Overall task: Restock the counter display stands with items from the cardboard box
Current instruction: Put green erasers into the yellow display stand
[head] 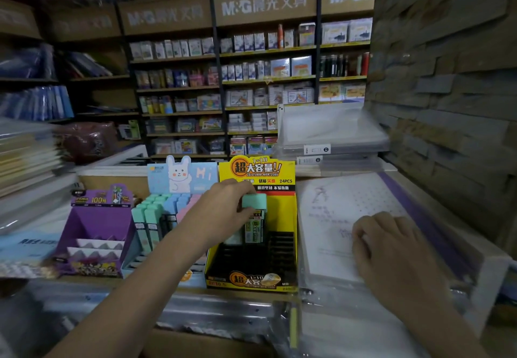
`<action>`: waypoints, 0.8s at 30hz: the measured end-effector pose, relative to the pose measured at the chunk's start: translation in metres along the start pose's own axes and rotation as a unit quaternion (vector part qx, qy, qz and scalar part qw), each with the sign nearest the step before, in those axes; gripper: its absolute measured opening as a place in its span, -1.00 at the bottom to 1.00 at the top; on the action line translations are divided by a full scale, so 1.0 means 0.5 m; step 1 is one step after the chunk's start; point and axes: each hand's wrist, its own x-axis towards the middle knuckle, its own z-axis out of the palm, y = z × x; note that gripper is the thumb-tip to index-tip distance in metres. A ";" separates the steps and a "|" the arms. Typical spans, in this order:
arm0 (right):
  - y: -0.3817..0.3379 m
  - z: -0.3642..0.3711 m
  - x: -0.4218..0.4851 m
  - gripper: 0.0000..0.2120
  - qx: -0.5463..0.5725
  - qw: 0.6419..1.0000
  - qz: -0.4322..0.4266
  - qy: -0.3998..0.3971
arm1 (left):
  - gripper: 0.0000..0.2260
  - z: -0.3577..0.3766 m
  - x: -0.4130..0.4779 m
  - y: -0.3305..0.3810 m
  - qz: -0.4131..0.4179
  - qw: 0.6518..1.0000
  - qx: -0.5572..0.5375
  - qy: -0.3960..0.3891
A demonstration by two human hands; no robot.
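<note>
From the head camera we see the left hand (pixel 226 206) reaching forward over the counter, with its thumb and fingers pinching the mint-green cap of a lead case (pixel 254 201). The case stands upright at the back of the yellow display stand (pixel 291 217). Its labelled body points down toward the black slotted rows, but we cannot tell whether it is seated in a slot.

Just to the left stands the blue rabbit display stand (pixel 181 174), its rows filled with mint, blue and pink cases. Left of that is a purple display stand (pixel 92 223).

The right hand (pixel 391 245) rests on a plastic-wrapped white pad (pixel 335 212) to the right of the yellow stand. Its fingers are bent with the tips on the wrap, and we see nothing held in it.

A brown cardboard edge (pixel 201 341) shows at the bottom of the view, below clear-wrapped packs. Stocked shelves (pixel 265 50) fill the background.
</note>
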 end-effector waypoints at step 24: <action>-0.005 -0.012 -0.005 -0.92 0.018 1.000 0.018 -0.012 | -0.76 0.008 -0.030 0.023 -0.033 0.997 0.065 0.020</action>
